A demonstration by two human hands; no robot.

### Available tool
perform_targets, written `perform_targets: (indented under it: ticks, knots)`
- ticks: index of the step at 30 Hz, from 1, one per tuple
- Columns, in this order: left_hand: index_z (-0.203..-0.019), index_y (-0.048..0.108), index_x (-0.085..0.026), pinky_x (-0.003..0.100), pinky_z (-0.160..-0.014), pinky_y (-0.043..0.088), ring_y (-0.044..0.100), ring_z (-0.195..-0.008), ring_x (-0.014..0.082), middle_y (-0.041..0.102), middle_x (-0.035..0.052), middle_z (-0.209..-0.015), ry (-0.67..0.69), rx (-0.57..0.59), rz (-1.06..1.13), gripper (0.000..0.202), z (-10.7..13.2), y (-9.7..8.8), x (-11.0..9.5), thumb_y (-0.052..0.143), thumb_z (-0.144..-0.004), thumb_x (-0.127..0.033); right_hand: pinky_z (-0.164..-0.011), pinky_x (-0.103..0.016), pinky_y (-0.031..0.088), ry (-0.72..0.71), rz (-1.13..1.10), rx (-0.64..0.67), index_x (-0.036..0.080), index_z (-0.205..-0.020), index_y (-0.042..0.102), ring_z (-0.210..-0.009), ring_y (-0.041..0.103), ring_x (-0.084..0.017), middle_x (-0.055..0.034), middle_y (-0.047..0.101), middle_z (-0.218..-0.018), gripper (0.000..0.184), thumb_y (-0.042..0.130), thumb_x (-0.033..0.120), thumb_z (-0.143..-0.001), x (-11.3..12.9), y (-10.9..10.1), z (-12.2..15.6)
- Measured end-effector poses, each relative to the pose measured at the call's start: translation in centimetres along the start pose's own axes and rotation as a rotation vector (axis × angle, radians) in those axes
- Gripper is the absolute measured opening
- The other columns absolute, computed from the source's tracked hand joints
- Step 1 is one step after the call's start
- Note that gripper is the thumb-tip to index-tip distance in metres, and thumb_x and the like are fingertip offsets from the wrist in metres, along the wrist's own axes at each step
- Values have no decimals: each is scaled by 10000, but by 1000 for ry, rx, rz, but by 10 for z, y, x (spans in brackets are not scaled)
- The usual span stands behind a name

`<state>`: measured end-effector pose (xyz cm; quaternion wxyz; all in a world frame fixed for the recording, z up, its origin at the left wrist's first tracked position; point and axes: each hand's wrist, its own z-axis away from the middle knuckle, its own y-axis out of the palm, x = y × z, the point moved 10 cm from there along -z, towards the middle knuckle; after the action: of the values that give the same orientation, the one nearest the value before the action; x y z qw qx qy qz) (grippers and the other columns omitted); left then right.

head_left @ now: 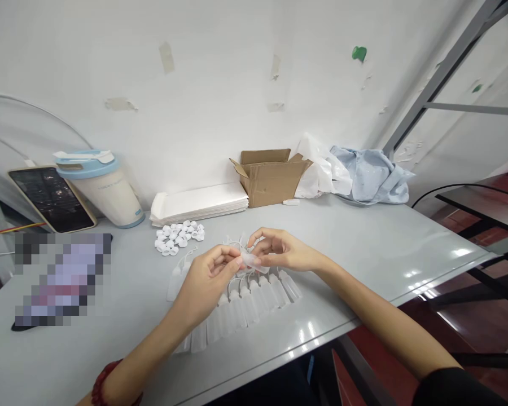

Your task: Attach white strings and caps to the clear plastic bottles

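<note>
A small translucent plastic bottle (256,263) is held above the table between my two hands. My left hand (209,276) pinches its left end, where a thin pale cord seems to be. The fingers of my right hand (281,249) are closed around its other end. Below them lies a row of similar translucent bottles (249,304) with corded tops, side by side and pointing away from me. More such bottles (175,282) lie partly behind my left hand. A small heap of white plastic rings or caps (179,237) sits to the left, beyond my hands.
Along the wall stand a stack of white flat cartons (201,204), an open cardboard box (275,180), a white plastic bag (319,169) and a light blue cloth (370,173). A cup (105,192) and a phone (53,197) stand left on the grey table (364,248). A blurred-out item (68,282) lies nearer.
</note>
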<state>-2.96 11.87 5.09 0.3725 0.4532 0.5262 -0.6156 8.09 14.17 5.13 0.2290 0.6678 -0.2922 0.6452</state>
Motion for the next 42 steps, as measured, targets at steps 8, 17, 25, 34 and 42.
perform_targets:
  ticks: [8, 17, 25, 34, 42]
  knots:
    - [-989, 634, -216, 327, -686, 516, 601, -837, 198, 655, 44, -960, 300, -137, -376, 203, 16, 7, -22, 480, -894, -307, -587, -226, 409, 48, 39, 48, 168, -1096, 500, -643, 576, -100, -16, 653, -770, 314, 634, 279, -834, -4, 5, 2]
    - [-1272, 461, -137, 384, -908, 522, 560, -1109, 233, 591, 126, -1161, 551, -108, -598, 369, 42, 34, -36, 437, -913, -217, -572, -223, 423, 128, 82, 78, 137, -1029, 575, -623, 569, -96, -6, 645, -723, 284, 677, 249, -790, -2, 2, 7]
    - [-1418, 227, -99, 425, -912, 539, 544, -1178, 277, 578, 191, -1225, 696, -57, -703, 537, 65, 60, -41, 411, -920, -179, -650, -262, 464, 136, 104, 201, 114, -990, 624, -691, 653, -134, -34, 690, -747, 217, 664, 197, -793, 8, 3, 15]
    - [-1455, 133, -131, 480, -940, 517, 470, -1265, 314, 508, 212, -1343, 692, -26, -749, 616, 64, 66, -34, 425, -918, -207, -672, -268, 497, 142, 77, 131, 115, -971, 655, -704, 643, -124, -44, 697, -790, 220, 681, 228, -784, 5, -6, 14]
    - [-1274, 421, -157, 442, -929, 502, 529, -1135, 270, 554, 147, -1201, 682, -253, -676, 380, 47, 31, -53, 490, -902, -196, -684, -269, 514, 120, 7, -33, 116, -960, 632, -782, 669, -152, -76, 710, -851, 229, 690, 247, -781, 8, -19, 11]
